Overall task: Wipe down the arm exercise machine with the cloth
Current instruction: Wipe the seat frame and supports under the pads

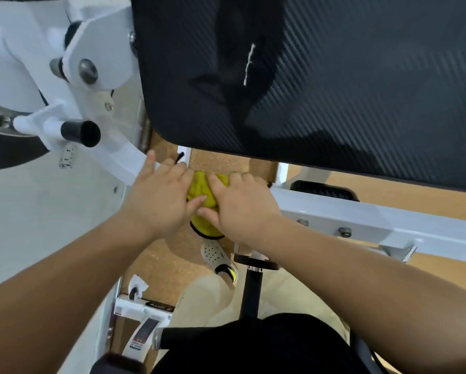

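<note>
A bunched yellow cloth (pixel 201 188) with a dark edge sits between both hands, just below the front edge of the machine's big black pad (pixel 307 82). My left hand (pixel 159 195) grips its left side, thumb on the fabric and index finger stretched toward the white frame (pixel 124 157). My right hand (pixel 242 206) curls over the cloth's right side, its thumb meeting the left thumb. A white crossbar (pixel 361 220) of the machine runs off to the right from under my right hand.
A white pivot plate with bolts (pixel 91 66) and a black-capped peg (pixel 84 133) stand at the upper left. Below are a black seat post (pixel 250 290), my shoe (pixel 217 255) on the cork-like floor, and a white base bar (pixel 142 309).
</note>
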